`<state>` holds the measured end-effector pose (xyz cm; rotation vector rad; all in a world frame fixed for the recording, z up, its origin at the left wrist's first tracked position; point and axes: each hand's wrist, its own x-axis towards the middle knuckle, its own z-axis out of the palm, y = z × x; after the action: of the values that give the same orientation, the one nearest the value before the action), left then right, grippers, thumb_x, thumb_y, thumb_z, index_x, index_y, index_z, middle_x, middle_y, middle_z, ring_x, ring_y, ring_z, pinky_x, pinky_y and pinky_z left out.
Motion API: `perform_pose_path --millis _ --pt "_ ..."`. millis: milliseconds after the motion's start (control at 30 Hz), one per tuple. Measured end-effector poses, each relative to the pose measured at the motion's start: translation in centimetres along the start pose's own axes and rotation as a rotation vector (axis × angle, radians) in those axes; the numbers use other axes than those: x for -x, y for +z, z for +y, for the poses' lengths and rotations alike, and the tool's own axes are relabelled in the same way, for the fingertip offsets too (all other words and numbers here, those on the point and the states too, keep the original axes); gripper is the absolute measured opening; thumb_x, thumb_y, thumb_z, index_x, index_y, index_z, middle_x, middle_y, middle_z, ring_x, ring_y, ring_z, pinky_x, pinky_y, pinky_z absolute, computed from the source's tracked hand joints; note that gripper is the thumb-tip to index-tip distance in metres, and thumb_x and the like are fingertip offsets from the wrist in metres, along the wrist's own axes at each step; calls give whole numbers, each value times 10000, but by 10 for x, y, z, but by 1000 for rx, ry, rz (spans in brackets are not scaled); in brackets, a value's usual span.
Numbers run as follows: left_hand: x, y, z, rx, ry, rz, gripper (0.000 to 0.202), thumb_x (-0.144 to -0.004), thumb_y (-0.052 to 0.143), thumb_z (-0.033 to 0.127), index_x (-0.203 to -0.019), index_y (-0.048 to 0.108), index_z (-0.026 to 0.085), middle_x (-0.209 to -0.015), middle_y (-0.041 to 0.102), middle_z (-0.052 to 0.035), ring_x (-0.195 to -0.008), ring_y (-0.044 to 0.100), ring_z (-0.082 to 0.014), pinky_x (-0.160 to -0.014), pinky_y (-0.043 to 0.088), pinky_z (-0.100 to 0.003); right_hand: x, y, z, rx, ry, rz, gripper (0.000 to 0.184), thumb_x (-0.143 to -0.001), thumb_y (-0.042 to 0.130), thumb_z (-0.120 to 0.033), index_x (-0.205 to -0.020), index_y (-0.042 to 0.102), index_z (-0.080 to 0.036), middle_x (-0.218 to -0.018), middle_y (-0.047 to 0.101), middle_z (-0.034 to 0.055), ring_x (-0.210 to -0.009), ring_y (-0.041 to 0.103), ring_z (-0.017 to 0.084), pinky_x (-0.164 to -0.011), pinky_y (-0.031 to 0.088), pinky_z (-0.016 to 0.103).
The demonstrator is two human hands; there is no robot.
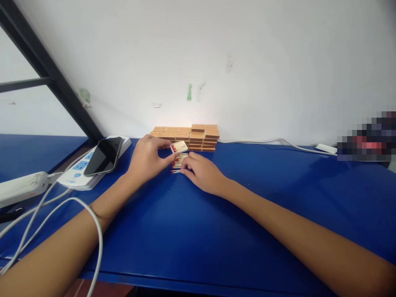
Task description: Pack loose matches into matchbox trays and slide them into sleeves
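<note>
My left hand (pixel 150 154) pinches a small white matchbox tray (pixel 179 147) between thumb and fingers, a little above the blue tabletop. Red-tipped matches lie side by side in that tray. Just below it, a loose pile of matches (pixel 177 163) rests on the table with red heads toward the left. My right hand (pixel 202 171) is at the right end of this pile, its thumb and forefinger pressed together by the matches; whether a match is between them I cannot make out. Behind both hands, stacked orange-brown matchboxes (pixel 202 140) stand against the wall.
At the left a black phone (pixel 104 156) lies on a white power strip (pixel 78 175). White cables (pixel 95 222) loop over my left forearm. Farther left is another white strip (pixel 23 189). A thin cable (pixel 287 142) runs along the wall at right, near a blurred-out patch (pixel 368 142).
</note>
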<state>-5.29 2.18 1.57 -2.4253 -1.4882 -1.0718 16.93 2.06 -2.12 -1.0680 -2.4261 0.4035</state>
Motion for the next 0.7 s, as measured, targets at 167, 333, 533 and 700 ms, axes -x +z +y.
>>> perform_pose_path --millis 167,333,533,700 --pt "0 0 -1 -25 5 -13 126 -878 826 339 -968 817 252 -978 839 -71 -954 709 -344 -893 553 -520 -1 -1 1 47 14 -42 105 -1083 608 -207 -986 640 -186 -1089 653 77 -1007 614 216 -880 443 346" --pt "0 1 -6 -47 31 -48 187 -862 857 340 -1004 820 224 -1001 837 -90 -981 726 -351 -904 559 -518 1 -16 14 24 5 83 113 -1096 568 -218 -1005 631 -195 -1068 637 69 -946 607 209 -846 444 344" --pt "1 6 -6 34 147 -123 200 -887 847 342 -1030 806 207 -1026 832 -84 -983 722 -316 -932 553 -493 1 -25 27 -3 -6 219 78 -1075 591 -199 -1006 628 -200 -1043 621 60 -911 596 204 -817 445 338" --pt "2 6 -1 96 189 -146 182 -906 822 357 -1027 798 224 -1014 827 -59 -958 715 -284 -902 539 -455 3 -22 28 6 -46 188 83 -1062 587 -181 -989 608 -212 -1023 616 52 -911 588 203 -824 441 336"
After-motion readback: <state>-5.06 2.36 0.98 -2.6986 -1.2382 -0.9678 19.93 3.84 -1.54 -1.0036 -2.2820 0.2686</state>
